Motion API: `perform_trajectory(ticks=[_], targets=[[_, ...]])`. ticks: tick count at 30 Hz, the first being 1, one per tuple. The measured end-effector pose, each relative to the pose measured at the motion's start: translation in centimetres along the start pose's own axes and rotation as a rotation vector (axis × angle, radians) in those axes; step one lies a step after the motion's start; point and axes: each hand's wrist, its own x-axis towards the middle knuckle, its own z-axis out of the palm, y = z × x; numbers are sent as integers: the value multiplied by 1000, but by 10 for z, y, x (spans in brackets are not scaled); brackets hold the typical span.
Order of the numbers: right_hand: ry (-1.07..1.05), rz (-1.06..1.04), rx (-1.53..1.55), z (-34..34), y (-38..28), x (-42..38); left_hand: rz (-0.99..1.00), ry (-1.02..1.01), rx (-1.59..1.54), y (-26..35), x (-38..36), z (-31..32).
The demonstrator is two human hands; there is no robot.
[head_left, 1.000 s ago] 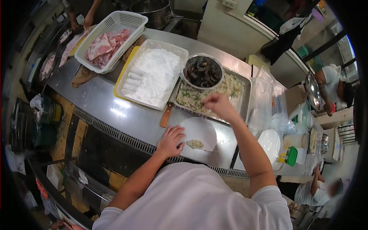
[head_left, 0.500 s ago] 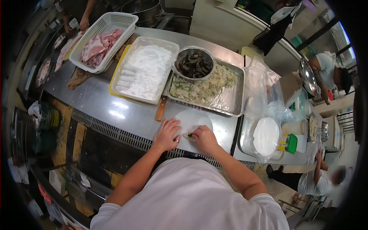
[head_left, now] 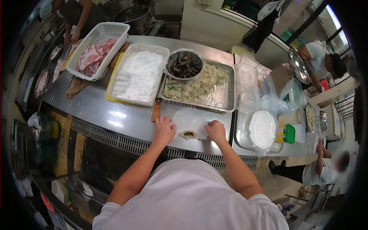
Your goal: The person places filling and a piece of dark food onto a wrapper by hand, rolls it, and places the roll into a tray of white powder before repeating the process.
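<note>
Right hand (head_left: 216,131) pinches wrapper (head_left: 189,118) at three o'clock
Left hand (head_left: 164,131) at nine, grip impossible to tell; filling (head_left: 188,134) at six.

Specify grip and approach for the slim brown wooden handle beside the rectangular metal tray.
Probably pinch the handle mid-length across its long sides, from above on the person's side: its near end points that way, while its far end is crowded by the tray and white rectangular plastic tub.

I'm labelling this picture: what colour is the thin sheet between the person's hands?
The thin sheet is white; the head view shows it best.
</note>
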Motion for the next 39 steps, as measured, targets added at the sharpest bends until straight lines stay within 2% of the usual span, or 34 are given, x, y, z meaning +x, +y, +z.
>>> perform_trajectory(ticks=[3,6,9,12,16,18,21,27,30,33,36,39], targets=[[-13,68,66,13,7,-2,9,-45,15,-4,6,-1],[-12,27,169,22,13,-4,-178,-110,-206,-5,3,-1],[-151,223,664,12,7,-17,-240,41,-331,-6,-9,1],[-272,309,814,3,8,-33,-413,-60,-341,11,-19,-24],[-344,243,535,11,13,-55,-375,-277,-408,-8,-44,-10],[-247,175,387,28,21,-56,-404,-377,-464,-22,-49,5],[-110,105,299,36,17,-62,-569,-463,-589,14,-50,-25],[-2,124,337,36,2,-65,-625,-374,-834,-1,-61,3],[34,68,465,42,1,-67,-560,-253,-819,-2,-63,13],[45,-4,611,54,3,-75,-310,-83,-545,28,-59,-8],[36,-93,649,68,5,-80,217,107,-305,35,-46,-10],[87,-271,509,68,4,-82,361,-21,-258,35,-36,1]])
